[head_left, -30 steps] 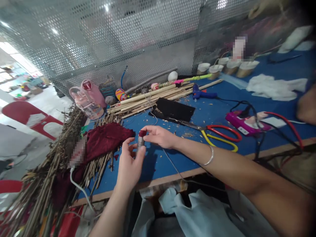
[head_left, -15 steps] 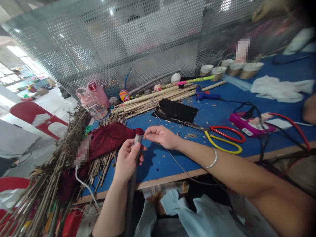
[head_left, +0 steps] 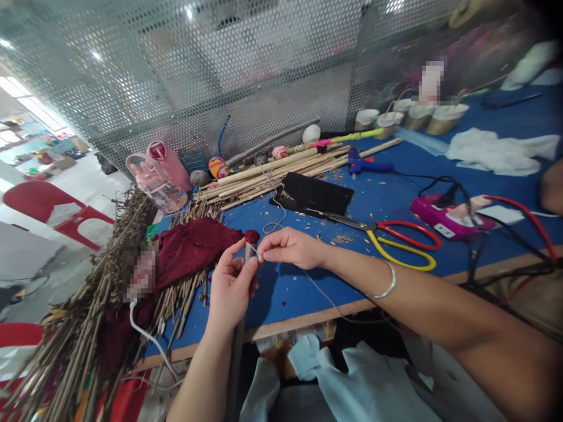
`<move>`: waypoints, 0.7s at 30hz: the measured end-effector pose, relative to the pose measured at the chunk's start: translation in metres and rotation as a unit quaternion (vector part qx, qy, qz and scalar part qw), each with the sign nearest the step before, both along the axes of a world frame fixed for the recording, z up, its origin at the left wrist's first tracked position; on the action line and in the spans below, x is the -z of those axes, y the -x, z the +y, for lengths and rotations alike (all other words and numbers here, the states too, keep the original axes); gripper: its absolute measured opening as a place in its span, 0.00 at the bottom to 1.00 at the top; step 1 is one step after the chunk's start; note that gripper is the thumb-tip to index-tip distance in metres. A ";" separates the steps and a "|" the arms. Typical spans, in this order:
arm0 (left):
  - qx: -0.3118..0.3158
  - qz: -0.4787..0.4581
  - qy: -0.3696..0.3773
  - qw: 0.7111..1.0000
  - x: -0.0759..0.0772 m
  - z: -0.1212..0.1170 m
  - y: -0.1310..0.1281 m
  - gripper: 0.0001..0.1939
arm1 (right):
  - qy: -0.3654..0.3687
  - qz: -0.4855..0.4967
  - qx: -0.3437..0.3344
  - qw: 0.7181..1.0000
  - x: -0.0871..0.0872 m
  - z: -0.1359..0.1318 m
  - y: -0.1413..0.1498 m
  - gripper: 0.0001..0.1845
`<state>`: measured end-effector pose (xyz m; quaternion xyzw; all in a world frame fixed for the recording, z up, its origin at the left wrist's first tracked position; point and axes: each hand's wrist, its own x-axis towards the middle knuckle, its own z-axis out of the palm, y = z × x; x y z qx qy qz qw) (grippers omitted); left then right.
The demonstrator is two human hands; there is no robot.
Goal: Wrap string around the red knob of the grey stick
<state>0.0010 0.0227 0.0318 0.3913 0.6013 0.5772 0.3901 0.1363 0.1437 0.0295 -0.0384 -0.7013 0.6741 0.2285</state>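
Observation:
My left hand [head_left: 233,287] is wrapped round a grey rod [head_left: 250,251], its index finger raised off it. Dark red cloth [head_left: 196,249] spreads leftward from the rod's top, with a small bunched piece [head_left: 252,235] over the end. My right hand [head_left: 290,247] pinches a thin grey string beside the rod. A short length of the string runs between the right fingertips and my left index finger. More grey string [head_left: 323,291] trails from under my right hand towards the table's front edge. Scissors [head_left: 369,227] with red and yellow handles lie beyond my right forearm.
Wooden sticks [head_left: 272,173] and a black sheet [head_left: 316,193] lie at the back. A blue glue gun [head_left: 367,166] and a purple power strip [head_left: 440,217] with cables are on the right. Bundled twigs [head_left: 88,316] jut out left, near a pink bottle [head_left: 169,164].
My left index finger has lifted from the rod, and string now stretches across to it. My right hand has shifted slightly right and still pinches. The view has moved a little.

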 end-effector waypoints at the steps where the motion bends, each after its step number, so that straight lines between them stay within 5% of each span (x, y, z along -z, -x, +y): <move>1: -0.001 0.000 0.000 1.000 0.001 0.000 0.000 0.27 | 0.000 0.000 -0.002 1.000 -0.001 -0.001 -0.001 0.09; 15: 0.000 -0.058 -0.012 0.998 -0.005 -0.003 0.002 0.28 | 0.110 -0.037 0.027 0.993 0.007 0.006 0.001 0.15; 21: 0.131 -0.229 0.020 0.964 0.001 0.003 0.011 0.17 | 0.140 -0.020 0.043 0.989 0.006 0.005 0.005 0.18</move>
